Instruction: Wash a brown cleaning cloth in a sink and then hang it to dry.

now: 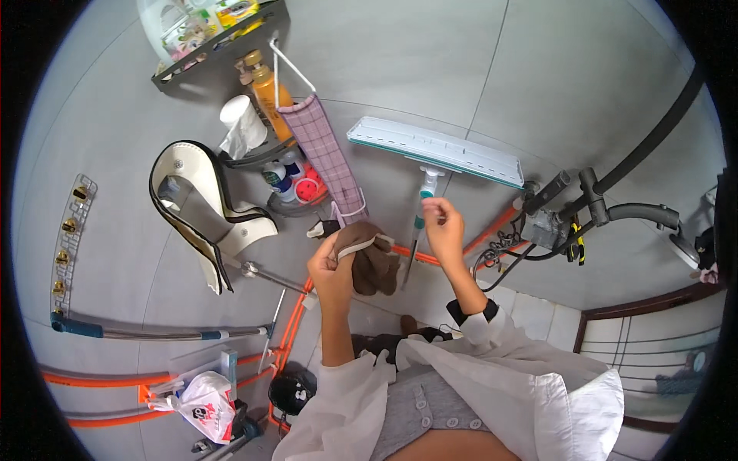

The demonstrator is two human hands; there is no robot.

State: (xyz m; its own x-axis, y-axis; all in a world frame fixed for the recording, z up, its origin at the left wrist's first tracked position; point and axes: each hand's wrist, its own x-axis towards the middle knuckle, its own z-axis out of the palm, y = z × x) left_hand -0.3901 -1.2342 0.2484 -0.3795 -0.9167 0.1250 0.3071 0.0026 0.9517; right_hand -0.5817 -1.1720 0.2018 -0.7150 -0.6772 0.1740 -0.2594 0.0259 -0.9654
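Observation:
My left hand (330,263) is closed on a brown cloth (367,269) with a pale edge, and the soft folds hang down from it. The cloth's exact kind is not clear. To its right my right hand (443,228) is raised, apart from the cloth, with its fingers curled and pinched together; anything between them is too small or hidden to make out. Just behind that hand stands a flat mop (438,150) with a white head and teal rim, its pole running down past my fingers.
On the grey wall a corner shelf (269,157) holds a paper roll (243,121) and bottles. A checked purple cloth (323,146) hangs beside it. Further left are a white, black-edged piece (192,207) and a hook rack (69,238). Orange pipes (292,330), a plastic bag (206,407) and black hoses (600,203) surround me.

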